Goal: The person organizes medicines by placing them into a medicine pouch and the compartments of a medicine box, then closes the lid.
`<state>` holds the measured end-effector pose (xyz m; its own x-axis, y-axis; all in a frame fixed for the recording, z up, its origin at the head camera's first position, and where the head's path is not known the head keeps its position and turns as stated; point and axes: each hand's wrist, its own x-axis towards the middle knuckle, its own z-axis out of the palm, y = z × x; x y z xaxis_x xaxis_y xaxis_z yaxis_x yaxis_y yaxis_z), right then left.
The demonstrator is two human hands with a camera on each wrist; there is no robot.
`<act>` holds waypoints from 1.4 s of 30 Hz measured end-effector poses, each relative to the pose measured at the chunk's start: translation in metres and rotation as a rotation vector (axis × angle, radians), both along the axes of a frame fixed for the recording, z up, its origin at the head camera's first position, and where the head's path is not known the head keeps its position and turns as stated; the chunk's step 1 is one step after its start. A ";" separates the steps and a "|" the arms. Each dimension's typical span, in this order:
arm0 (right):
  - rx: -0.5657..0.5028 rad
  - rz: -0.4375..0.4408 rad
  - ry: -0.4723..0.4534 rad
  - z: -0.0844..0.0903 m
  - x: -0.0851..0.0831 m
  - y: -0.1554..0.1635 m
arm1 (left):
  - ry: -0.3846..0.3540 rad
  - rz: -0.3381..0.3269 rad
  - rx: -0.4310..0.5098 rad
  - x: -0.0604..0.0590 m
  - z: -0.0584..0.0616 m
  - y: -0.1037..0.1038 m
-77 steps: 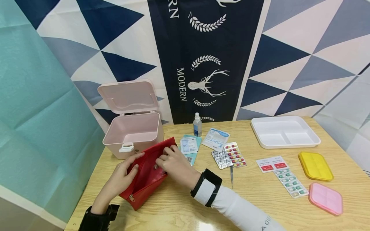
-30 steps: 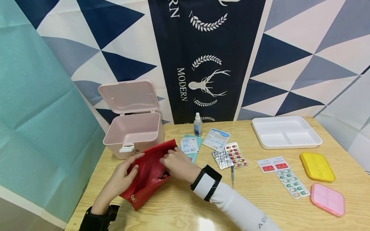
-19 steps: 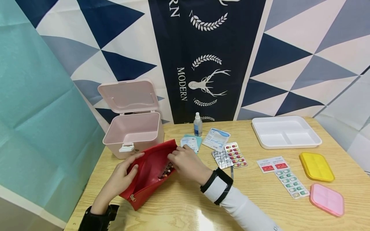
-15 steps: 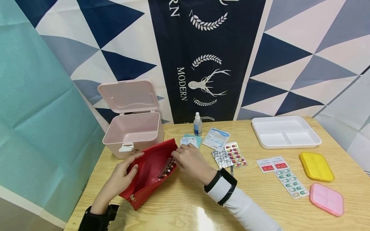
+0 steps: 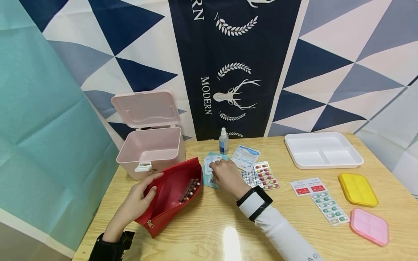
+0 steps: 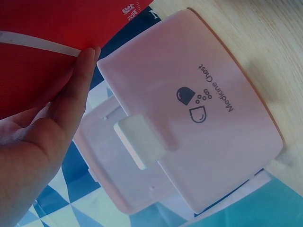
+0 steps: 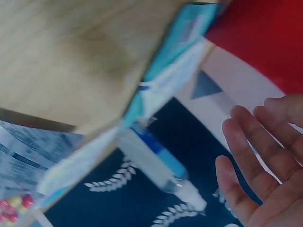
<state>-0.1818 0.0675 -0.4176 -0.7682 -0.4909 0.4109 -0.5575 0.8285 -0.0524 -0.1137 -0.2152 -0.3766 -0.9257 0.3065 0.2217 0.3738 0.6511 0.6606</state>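
Note:
A red zip pouch lies open on the wooden table in front of a pink medicine chest. My left hand pinches its upper flap, thumb on top; the left wrist view shows the left hand against the red pouch. A blister pack of dark capsules pokes out of the pouch mouth. My right hand is over the white and teal packets right of the pouch, fingers relaxed and holding nothing, as the right hand shows in the right wrist view.
The chest's lid stands up. A small bottle, a gauze packet and two blister packs lie mid-table. A white divided tray, a yellow pill box, a pink pill box and more packs are at the right.
My right hand has left the pouch mouth and moved right to the white and teal packets; the blister pack stays in the pouch. The left hand has kept its hold.

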 end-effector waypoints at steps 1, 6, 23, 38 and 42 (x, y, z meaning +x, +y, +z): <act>0.001 -0.007 -0.011 -0.003 -0.002 0.001 | -0.001 0.001 0.000 0.000 0.000 0.000; 0.024 -0.039 -0.037 -0.016 -0.011 0.004 | -0.004 0.002 0.009 0.000 -0.001 0.000; 0.103 -0.096 -0.244 -0.035 -0.029 -0.006 | -0.001 0.003 0.015 0.001 -0.002 0.000; 0.151 -0.112 -0.250 -0.042 -0.037 -0.009 | -0.026 0.004 0.026 0.001 -0.002 0.000; 0.182 -0.093 -0.159 -0.045 -0.037 -0.010 | -0.025 0.000 0.027 0.001 -0.002 0.000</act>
<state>-0.2191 0.0580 -0.4630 -0.8612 -0.4702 0.1929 -0.4754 0.8795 0.0211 -0.1129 -0.2153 -0.3785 -0.9312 0.3005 0.2062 0.3565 0.6333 0.6869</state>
